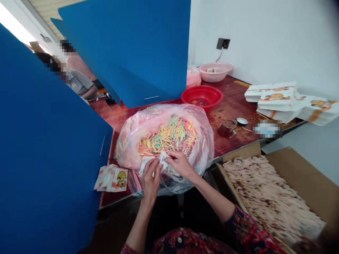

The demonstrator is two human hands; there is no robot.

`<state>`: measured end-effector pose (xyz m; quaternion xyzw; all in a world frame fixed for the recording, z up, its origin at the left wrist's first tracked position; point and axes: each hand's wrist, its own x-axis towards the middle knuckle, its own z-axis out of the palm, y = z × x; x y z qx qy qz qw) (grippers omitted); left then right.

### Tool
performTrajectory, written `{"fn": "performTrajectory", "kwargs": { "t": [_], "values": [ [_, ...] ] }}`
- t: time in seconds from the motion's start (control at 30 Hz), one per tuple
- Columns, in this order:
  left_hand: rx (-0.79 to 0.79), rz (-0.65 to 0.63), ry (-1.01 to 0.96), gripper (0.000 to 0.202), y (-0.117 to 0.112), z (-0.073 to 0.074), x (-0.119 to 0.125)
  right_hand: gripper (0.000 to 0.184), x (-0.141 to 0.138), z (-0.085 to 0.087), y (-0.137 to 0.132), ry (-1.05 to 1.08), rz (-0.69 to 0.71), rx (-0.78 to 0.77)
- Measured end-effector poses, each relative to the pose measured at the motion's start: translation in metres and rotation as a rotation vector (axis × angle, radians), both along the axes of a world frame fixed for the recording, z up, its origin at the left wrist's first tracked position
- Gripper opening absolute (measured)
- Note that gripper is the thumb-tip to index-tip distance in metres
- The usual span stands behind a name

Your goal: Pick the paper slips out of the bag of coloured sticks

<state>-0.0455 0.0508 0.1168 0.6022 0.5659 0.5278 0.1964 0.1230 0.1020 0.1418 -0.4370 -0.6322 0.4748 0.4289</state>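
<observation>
A large clear plastic bag (203, 141) lies wide at its mouth on the table, full of thin yellow, green, pink and orange sticks (169, 135). Over its near edge, my left hand (151, 176) and my right hand (180, 163) meet at a small white printed packet (163, 157). My right fingers pinch the packet's upper right side. The left fingers close on its lower left side. Another whitish packet shows partly behind my left fingers. Left of the bag, several printed packets (120, 180) lie fanned out, with pink strips (137, 180) beside them.
Blue partitions (148, 46) stand left and behind. A red basin (185, 97), a pink basin (227, 68), a glass jar (227, 127), a lid (242, 121) and white printed bags (277, 97) are on the table. At right sits an open carton (304, 169) of pale pieces. Other people sit beyond.
</observation>
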Motion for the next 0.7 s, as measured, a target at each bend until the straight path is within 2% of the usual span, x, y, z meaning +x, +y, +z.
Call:
{"fn": "performTrajectory", "kwargs": {
  "t": [0.13,0.2,0.23,0.3,0.4,0.57,0.7],
  "values": [
    [-0.412,-0.119,-0.499,0.064,0.004,0.001,-0.002,0.009,0.009,-0.002,-0.004,0.076,0.024,-0.03],
    [-0.571,-0.245,-0.655,0.065,0.007,0.005,-0.004,0.01,0.014,0.0,-0.005,0.101,0.063,-0.055],
    [-0.602,-0.29,-0.679,0.06,0.009,0.008,-0.005,0.01,0.015,0.001,-0.006,0.093,0.075,-0.06],
    [-0.598,-0.303,-0.669,0.048,0.011,0.012,-0.005,0.01,0.019,0.003,-0.006,0.043,0.083,-0.053],
    [-0.562,-0.223,-0.601,0.037,0.011,0.013,-0.002,0.011,0.024,0.002,-0.005,-0.014,0.109,-0.039],
    [-0.59,-0.245,-0.548,0.044,0.008,0.004,0.005,0.018,0.026,-0.004,-0.001,-0.024,0.116,-0.023],
    [-0.576,-0.287,-0.54,0.045,0.01,0.007,0.001,0.025,0.022,-0.003,0.0,-0.058,0.089,-0.025]
  ]
}}
